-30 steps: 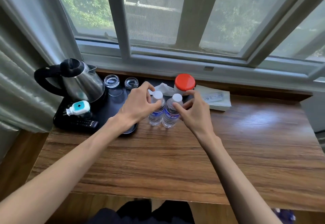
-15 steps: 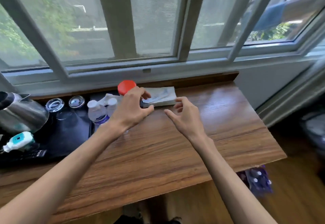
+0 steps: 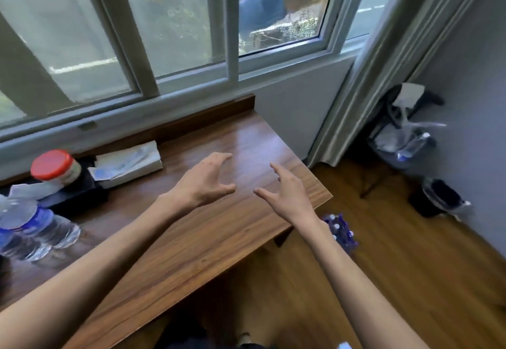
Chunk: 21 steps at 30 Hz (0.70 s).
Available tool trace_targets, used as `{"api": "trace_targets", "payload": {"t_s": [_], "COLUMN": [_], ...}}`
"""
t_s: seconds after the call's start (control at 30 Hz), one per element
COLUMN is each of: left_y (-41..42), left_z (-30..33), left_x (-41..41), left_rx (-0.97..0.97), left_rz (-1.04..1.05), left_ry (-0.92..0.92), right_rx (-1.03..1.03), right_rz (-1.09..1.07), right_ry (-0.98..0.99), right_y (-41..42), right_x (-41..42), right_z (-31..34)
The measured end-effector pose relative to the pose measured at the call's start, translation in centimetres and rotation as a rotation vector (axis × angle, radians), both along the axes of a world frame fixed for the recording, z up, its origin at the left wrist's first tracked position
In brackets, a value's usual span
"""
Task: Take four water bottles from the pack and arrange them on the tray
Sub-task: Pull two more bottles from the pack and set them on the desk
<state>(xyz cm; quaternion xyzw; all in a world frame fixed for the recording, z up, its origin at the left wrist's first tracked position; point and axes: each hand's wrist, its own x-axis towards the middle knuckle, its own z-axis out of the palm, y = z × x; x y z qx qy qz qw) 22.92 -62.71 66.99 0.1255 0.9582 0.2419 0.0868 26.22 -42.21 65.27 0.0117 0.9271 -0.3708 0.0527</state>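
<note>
Two clear water bottles (image 3: pixel 41 228) with blue labels stand at the far left of the wooden table, next to the black tray (image 3: pixel 79 198), whose corner alone shows. My left hand (image 3: pixel 204 184) hovers over the table's right part, fingers spread, holding nothing. My right hand (image 3: pixel 287 195) is beside it near the table's right edge, also spread and holding nothing. The bottle pack (image 3: pixel 339 232) in blue wrap lies on the floor just past the table's right edge, partly hidden behind my right forearm.
A red-lidded jar (image 3: pixel 53 166) and a tissue packet (image 3: pixel 128 163) sit at the back of the table (image 3: pixel 191 239) by the window sill. On the wooden floor to the right are a black bin (image 3: pixel 438 198) and a bag with a bottle (image 3: pixel 405 135) against the wall.
Both hands have let go of the two bottles and moved right across the table. The view has swung right, bringing the floor and the pack into sight.
</note>
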Motion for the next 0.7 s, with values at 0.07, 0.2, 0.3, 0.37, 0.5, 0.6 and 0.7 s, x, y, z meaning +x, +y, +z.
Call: {"api": "trace_targets", "payload": {"t_s": [0.07, 0.2, 0.3, 0.37, 0.5, 0.6, 0.7], "left_y": [2.7, 8.2, 12.2, 15.1, 21.0, 25.1, 28.9], "left_z": [-0.6, -1.9, -3.0, -3.4, -4.5, -5.6, -6.8], "left_x": [-0.8, -2.9, -4.9, -6.4, -9.9, -12.8, -15.2], "left_rx": [-0.026, -0.066, -0.076, -0.077, -0.082, -0.069, -0.093], "left_rz": [-0.043, -0.139, -0.213, -0.262, -0.343, -0.362, -0.404], "left_ry": [-0.022, -0.06, -0.083, -0.095, -0.119, -0.131, -0.168], "right_rx": [-0.002, -0.025, -0.048, -0.063, -0.062, -0.068, -0.083], "right_rz": [-0.039, -0.148, -0.233, -0.278, -0.359, -0.427, -0.499], "right_ry": [-0.021, -0.042, -0.045, -0.067, -0.118, -0.157, -0.217], "right_y": [3.0, 8.2, 11.8, 14.2, 19.2, 23.0, 26.4], "right_x": [0.1, -0.1, -0.5, -0.9, -2.5, -4.2, -5.5], "right_z": [-0.6, -1.7, -2.5, -2.9, -4.6, -5.9, -7.0]}}
